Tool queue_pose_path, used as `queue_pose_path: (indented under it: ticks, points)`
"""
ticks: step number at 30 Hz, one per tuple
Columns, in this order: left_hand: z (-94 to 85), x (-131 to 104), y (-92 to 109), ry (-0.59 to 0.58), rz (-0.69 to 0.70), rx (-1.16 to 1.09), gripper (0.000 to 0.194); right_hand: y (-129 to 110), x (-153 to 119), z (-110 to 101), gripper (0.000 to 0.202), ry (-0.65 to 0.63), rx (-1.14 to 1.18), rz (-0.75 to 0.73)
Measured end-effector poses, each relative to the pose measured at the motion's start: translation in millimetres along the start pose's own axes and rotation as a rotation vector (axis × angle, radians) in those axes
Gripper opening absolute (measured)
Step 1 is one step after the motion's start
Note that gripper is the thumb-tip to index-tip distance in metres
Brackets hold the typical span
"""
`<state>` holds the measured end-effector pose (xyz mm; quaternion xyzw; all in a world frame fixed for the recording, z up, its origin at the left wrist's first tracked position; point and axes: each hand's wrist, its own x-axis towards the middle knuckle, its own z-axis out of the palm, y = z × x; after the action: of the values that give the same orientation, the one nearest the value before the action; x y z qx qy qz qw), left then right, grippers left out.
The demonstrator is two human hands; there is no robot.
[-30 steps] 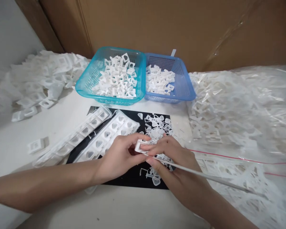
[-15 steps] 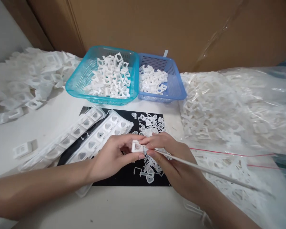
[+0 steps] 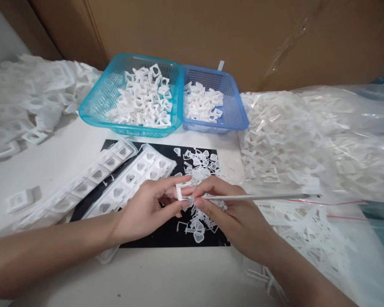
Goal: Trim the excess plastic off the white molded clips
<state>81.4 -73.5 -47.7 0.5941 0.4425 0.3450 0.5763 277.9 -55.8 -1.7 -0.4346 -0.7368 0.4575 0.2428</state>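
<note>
Between thumb and fingers, my left hand (image 3: 147,209) holds a small white plastic frame (image 3: 179,192), turned so its side faces me. My right hand (image 3: 230,209) pinches a thin rod-like tool (image 3: 252,197), whose shaft points right. Its fingertips meet the frame's right side, where a small translucent piece (image 3: 190,201) shows between the hands. Below them, loose translucent pieces (image 3: 198,226) lie scattered on a black mat (image 3: 141,238). Two white trays with rows of cavities, an inner one (image 3: 130,178) and an outer one (image 3: 97,175), slant across the mat's left side.
Behind stand a teal basket (image 3: 94,106) and a blue basket (image 3: 235,113) holding white parts. Clear bags of white parts (image 3: 284,136) cover the right side. More white parts (image 3: 35,94) pile at the left, with a white block (image 3: 19,200) nearer.
The white frame has been tilted in my left hand, from face-up to side-on. The tool has swung from slanting down rightward to nearly level. The view has shifted slightly.
</note>
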Motion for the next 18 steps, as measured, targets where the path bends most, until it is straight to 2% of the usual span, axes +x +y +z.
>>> queue_pose_path:
  ticks: [11, 15, 18]
  points:
    - [1.2, 2.9, -1.8, 0.059, 0.006, 0.023, 0.039, 1.0, -1.8, 2.9, 0.011, 0.062, -0.144, -0.069]
    - [0.5, 3.8, -1.4, 0.048, -0.017, 0.001, 0.036, 6.7, -1.4, 7.9, 0.015, 0.075, -0.298, -0.313]
    - [1.1, 4.5, -1.8, 0.050, -0.030, -0.026, 0.035, 13.9, 1.2, 3.1, 0.018, 0.200, -0.582, -0.508]
